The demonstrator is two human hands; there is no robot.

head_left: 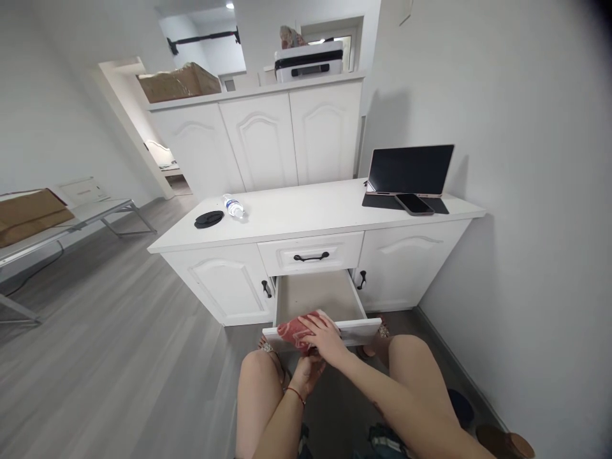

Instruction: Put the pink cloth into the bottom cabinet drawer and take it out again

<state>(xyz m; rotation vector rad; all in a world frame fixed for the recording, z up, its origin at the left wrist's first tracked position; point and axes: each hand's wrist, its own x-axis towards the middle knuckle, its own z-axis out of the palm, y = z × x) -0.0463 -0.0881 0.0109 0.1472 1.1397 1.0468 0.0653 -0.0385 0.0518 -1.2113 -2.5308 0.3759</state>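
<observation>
My right hand (pixel 327 341) presses a red cloth with a pale pattern (pixel 292 331) against the front panel of an open lower drawer (pixel 362 330). Its fingers lie bent over the folded fabric, which drapes over the panel's top edge. Just below, my left hand (pixel 310 371) is curled close to the cloth's lower end and the drawer front. What its fingers close on is hidden behind the cloth and the right hand. Inside, the drawer's bottom (pixel 315 296) shows as a bare beige surface.
Above is a shut drawer with a black handle (pixel 311 257). On the white cabinet top (pixel 296 213) are a plastic bottle (pixel 234 206), a black round object (pixel 209 219), a dark-screened tablet (pixel 410 170) and a phone (pixel 414 204). My knees flank the drawer; a wall (pixel 535 255) stands right.
</observation>
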